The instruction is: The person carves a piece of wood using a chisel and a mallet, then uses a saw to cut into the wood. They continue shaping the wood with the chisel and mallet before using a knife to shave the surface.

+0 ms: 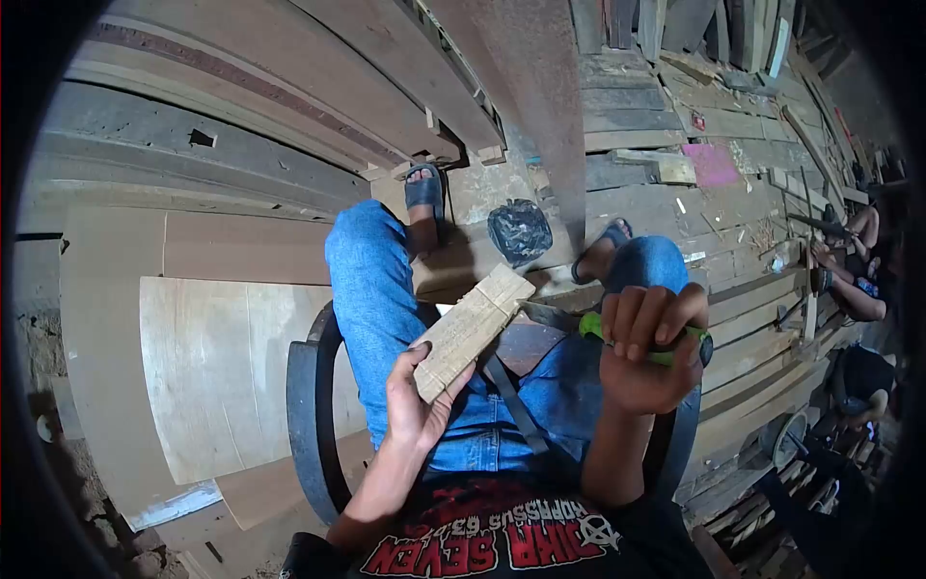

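Observation:
My left hand [420, 396] grips a pale wooden block [473, 333] by its near end, thumb on one edge and fingers on the other. Lines cross the block's upper face, and it slants away from me over my lap. To the right, my right hand [651, 347] is closed around a green-handled chisel [590, 326]. Its flat grey blade points left, toward the block's far end, and part of the handle is hidden by my fingers. Beneath the block, a brown wooden piece [526, 345] lies between my thighs, with a dark strap [516, 405] beside it.
A black plastic bag [519, 232] lies on the floor between my feet. Long planks [241, 87] stand at the left, near a pale plywood sheet [241, 376]. Curved dark chair arms [313, 415] flank me. Other people [858, 261] sit at the far right beside stacked wood.

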A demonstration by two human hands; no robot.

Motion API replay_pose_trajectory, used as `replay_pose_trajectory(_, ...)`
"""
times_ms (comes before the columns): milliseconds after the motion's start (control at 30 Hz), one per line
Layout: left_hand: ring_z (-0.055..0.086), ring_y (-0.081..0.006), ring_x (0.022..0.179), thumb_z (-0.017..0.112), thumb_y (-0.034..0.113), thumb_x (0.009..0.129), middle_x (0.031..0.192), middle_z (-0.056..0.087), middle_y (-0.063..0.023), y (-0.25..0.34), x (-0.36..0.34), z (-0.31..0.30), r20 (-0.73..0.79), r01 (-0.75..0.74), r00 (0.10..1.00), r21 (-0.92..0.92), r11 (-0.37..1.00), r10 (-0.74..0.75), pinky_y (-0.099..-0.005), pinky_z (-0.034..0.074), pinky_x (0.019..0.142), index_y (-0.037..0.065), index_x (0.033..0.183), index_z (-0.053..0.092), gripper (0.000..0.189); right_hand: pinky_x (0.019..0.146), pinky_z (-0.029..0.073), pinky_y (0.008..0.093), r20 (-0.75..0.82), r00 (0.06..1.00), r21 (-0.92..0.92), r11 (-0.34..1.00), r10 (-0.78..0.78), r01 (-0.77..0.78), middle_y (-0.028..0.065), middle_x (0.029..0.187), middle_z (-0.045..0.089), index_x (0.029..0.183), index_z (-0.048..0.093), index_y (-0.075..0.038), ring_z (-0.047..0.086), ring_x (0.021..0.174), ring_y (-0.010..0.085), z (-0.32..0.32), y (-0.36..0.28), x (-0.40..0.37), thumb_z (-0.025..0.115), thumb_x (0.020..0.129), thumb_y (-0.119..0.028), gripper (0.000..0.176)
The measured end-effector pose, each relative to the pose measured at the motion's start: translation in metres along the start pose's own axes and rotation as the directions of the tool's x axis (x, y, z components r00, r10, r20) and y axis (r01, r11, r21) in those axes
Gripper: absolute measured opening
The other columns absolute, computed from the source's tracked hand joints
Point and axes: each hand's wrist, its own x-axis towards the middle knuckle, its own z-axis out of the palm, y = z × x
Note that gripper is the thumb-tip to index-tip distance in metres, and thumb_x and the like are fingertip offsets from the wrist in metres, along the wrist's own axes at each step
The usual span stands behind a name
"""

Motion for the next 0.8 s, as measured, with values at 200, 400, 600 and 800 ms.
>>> replay_pose_trajectory(200, 0.068, -0.0297, 0.115, 0.056, 0.025, 0.1, 0.13, 0.065, -0.0205, 0.006, 0.003, -0.01, 0.045, 0.087, 0.996, -0.118, 0.989, -0.082, -0.042, 0.06, 0.096, -0.003, 0.136, 0.052, 0.046, 0.079, 0.043, 0.0356, -0.218, 0.959, 0.072, 0.977, -0.182, 0.202, 0.0048, 0.079, 0.049, 0.087, 0.044, -0.012, 0.049, 0.078, 0.0179, -0.002, 0.01, -0.002, 0.038, 0.111, -0.043, 0.04)
replay_pose_trajectory(400, 0.069, -0.0301, 0.113, 0.052, 0.007, 0.093, 0.123, 0.068, -0.0181, 0.001, 0.021, -0.009, 0.254, 0.254, 0.942, -0.111, 0.961, -0.22, -0.0428, 0.058, 0.1, -0.004, 0.131, 0.054, 0.04, 0.094, 0.047, 0.0384, -0.555, 0.824, 0.03, 0.987, -0.114, 0.156, 0.0037, 0.09, 0.049, 0.084, 0.043, -0.012, 0.051, 0.091, 0.0197, -0.004, 0.012, -0.011, 0.037, 0.109, -0.056, 0.051)
replay_pose_trajectory(600, 0.071, -0.0269, 0.095, 0.049, 0.011, 0.089, 0.108, 0.069, -0.0128, -0.01, 0.05, 0.003, 0.24, 0.222, 0.942, 0.077, 0.972, -0.234, -0.0418, 0.059, 0.09, 0.001, 0.125, 0.057, 0.038, 0.089, 0.046, 0.0349, -0.651, 0.757, 0.037, 0.999, 0.05, -0.034, -0.0004, 0.082, 0.043, 0.084, 0.039, -0.014, 0.048, 0.083, 0.0148, -0.014, 0.008, -0.021, 0.049, 0.105, -0.056, 0.048)
replay_pose_trajectory(800, 0.048, -0.0106, 0.054, 0.056, 0.058, 0.096, 0.07, 0.049, 0.0021, -0.003, 0.049, 0.006, 0.223, 0.343, 0.903, 0.137, 0.929, -0.366, -0.0253, 0.043, 0.049, 0.012, 0.123, 0.06, 0.054, 0.084, 0.045, 0.0342, -0.582, 0.812, -0.052, 0.995, 0.038, -0.084, -0.0015, 0.079, 0.043, 0.083, 0.043, -0.015, 0.045, 0.079, 0.0139, -0.011, 0.021, -0.018, 0.052, 0.107, -0.049, 0.043)
